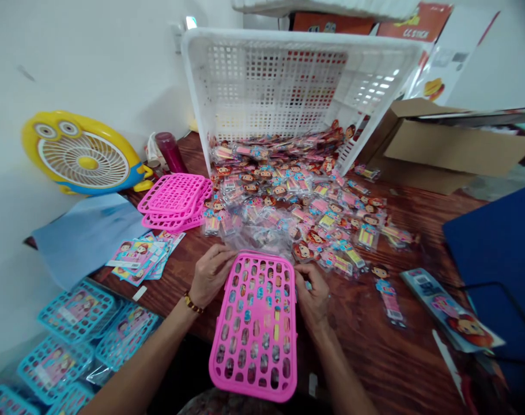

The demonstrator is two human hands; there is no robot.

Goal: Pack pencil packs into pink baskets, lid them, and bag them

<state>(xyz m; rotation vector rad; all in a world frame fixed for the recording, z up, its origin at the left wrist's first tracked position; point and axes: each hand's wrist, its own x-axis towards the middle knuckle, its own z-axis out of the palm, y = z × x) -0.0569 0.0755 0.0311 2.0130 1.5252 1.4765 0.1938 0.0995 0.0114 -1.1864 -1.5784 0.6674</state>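
A pink plastic basket (262,328) with a slotted, closed lid is in front of me at the table's near edge, its near end tilted toward my lap. Small colourful packets show through its slots. At the far left corner, the fingers of my left hand (210,274) are closed on the basket's edge. My right hand (313,291) grips the far right side, fingers partly hidden. Clear plastic film (262,239) lies just past the basket's far end; I cannot tell whether it wraps the basket. Many cartoon-figure packets (279,190) spread over the table beyond.
A white crate (305,37) lies on its side, spilling packets. To the left are pink lids (173,199), printed cards (143,256), a yellow fan (89,155) and blue baskets (76,308) lower down. A cardboard box (444,150) and a blue panel (499,248) stand right.
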